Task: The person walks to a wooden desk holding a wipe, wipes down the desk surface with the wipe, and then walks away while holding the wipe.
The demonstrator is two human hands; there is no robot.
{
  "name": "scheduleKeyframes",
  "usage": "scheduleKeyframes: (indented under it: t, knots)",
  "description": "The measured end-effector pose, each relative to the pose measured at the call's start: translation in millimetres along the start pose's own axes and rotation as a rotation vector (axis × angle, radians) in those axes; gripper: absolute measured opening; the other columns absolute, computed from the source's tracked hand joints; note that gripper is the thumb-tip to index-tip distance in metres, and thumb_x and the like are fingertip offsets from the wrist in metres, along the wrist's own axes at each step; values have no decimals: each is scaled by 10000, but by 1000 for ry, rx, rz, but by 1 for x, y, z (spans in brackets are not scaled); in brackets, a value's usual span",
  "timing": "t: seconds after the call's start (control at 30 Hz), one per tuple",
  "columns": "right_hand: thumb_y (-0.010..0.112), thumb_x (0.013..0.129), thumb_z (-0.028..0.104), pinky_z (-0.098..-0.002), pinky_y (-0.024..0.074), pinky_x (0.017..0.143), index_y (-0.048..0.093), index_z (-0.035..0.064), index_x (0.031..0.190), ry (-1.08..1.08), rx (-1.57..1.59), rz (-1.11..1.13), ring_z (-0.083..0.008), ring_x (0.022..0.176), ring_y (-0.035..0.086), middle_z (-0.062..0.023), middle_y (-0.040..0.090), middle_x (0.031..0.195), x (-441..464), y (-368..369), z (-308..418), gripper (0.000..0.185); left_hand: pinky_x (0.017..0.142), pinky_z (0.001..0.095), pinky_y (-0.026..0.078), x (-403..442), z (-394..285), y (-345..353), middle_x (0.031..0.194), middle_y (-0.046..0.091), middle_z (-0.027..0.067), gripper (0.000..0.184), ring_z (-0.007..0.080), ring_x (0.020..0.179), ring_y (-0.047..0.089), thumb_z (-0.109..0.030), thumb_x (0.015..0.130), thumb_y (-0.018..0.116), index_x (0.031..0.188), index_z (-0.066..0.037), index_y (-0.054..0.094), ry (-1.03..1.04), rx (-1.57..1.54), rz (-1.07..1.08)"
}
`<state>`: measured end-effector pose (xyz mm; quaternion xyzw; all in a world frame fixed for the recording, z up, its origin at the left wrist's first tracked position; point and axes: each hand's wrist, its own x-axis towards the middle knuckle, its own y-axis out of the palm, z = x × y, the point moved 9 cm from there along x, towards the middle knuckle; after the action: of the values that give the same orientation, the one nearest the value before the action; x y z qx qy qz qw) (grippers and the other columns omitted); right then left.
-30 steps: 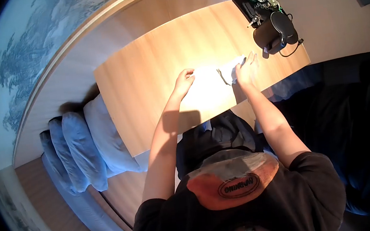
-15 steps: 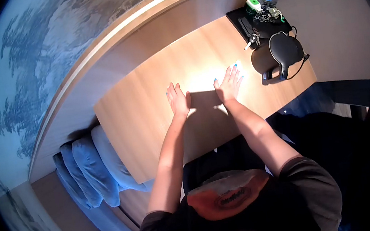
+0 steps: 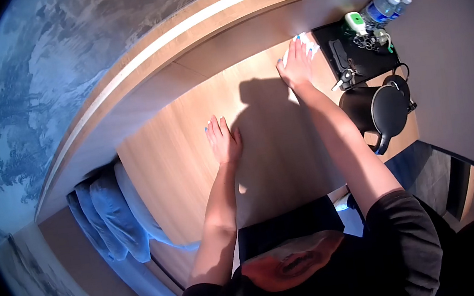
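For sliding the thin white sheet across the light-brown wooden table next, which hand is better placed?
Probably the right hand: it lies over the white sheet, near the far edge of the table. The left hand is well apart from it.

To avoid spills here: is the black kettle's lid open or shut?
Shut: the lid covers the whole top of the black kettle, with no opening showing. Whether it is full, I cannot tell.

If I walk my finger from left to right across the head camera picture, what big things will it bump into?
Blue cushions → left hand → right hand → black kettle.
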<state>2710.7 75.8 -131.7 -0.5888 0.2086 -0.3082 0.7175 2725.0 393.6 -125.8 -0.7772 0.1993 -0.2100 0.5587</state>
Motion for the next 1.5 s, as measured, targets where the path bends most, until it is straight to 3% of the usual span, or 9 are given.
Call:
scheduleKeyframes:
  t: [0.3,0.6,0.87,1.0,1.07,1.13,1.2,1.37,1.5]
  knots:
    - [433,813,381,-462,110,1096,184,-76,1369,-38,-33,13,-371,1340,159,-250,175,1434,-6,9,45,761,1060,502,213,2,0,-4,1361,315,228,543,406,1245,311,-256,800,580,1250,-4,411,13,-38,-36]
    - [569,720,277,-468,233,1067,359,-20,1311,-484,180,-1,-353,1288,300,-223,327,1375,-61,3,126,694,1070,489,193,-2,-1,-13,1375,302,214,475,389,1267,286,-196,820,557,1232,-4,419,14,-142,-34]
    - [499,733,76,-350,398,945,642,50,1007,-903,1009,511,-256,986,589,-105,652,996,-149,21,217,310,1038,530,247,-28,23,-31,1186,436,215,340,392,1144,398,-110,767,588,1066,-12,460,57,-365,-199]
    - [417,795,124,-354,464,868,650,-20,919,-439,1574,522,-239,914,607,-139,648,962,-134,46,171,300,1049,501,237,-54,48,-56,1151,459,220,317,385,1121,408,-82,771,583,1050,-2,455,15,-260,-214]
    - [371,806,128,-349,468,863,603,-53,996,225,1857,540,-272,934,593,-161,617,992,-113,57,128,350,1052,500,237,-67,72,-55,1179,455,213,337,375,1144,400,-108,778,591,1068,0,457,-60,-188,-220]
    - [368,820,34,-347,456,870,578,-95,973,72,2045,94,-267,969,578,-163,589,1070,-89,2,100,290,1055,498,235,-77,92,-55,1195,453,207,349,368,1157,396,-118,780,595,1078,0,458,-141,-142,-234]
    - [350,801,25,-356,408,941,553,-97,1030,-74,1538,-261,-276,1085,514,-186,515,1185,-82,-56,90,329,1060,497,232,-85,107,-50,1228,442,200,372,361,1179,386,-120,779,599,1102,-1,456,-159,-129,-235]
    - [518,742,267,-403,160,1088,334,-88,1272,-63,446,-115,-361,1287,250,-242,356,1315,-66,11,95,663,1060,499,234,-90,116,-43,1266,414,185,385,359,1193,376,-190,805,579,1122,-11,454,-177,-63,-169]
    - [566,707,251,-420,218,1067,351,-94,1255,-196,406,-91,-375,1253,292,-251,373,1288,-62,14,150,682,1050,503,253,-88,117,-46,1255,420,172,414,347,1184,379,-255,795,577,1110,-8,473,-224,-45,-158]
